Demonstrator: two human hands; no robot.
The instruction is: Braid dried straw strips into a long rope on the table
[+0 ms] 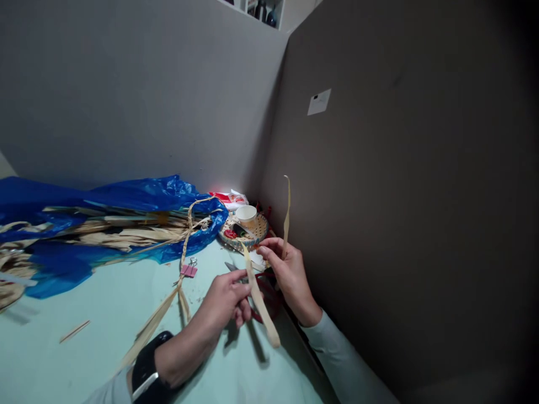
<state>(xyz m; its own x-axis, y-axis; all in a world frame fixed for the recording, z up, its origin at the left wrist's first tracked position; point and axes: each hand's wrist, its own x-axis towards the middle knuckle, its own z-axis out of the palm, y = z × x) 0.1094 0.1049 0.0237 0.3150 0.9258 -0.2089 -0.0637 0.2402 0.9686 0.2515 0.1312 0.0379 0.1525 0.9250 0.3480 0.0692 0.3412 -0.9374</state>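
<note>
Grey partitions [138, 95] meet in a corner behind a pale green table [105, 348], and a white label [319, 102] sits on the darker panel. At the top, a shelf [263, 12] is cut off by the edge. In the head view, the left hand [229, 297] has its fingers closed on a broad pale strip [261, 310], which slants across in front of red-handled scissors [268, 297], hiding part of them. The right hand [290, 275] has thumb and index finger nearly together; a thin strip [287, 221] rises from between its fingers, its grip partly hidden. Whether the fingertips pinch anything else is hard to tell. Left of the hands, a pink binder clip [189, 271] grips a braided cord [185, 247] whose loose tails pass behind the left forearm. Blue plastic [122, 193] partly covers dried husks [126, 238], cut off at the left edge. Beyond the hands, a woven tray [263, 229] holds a white cup [246, 212] and small items too blurred to name.
</note>
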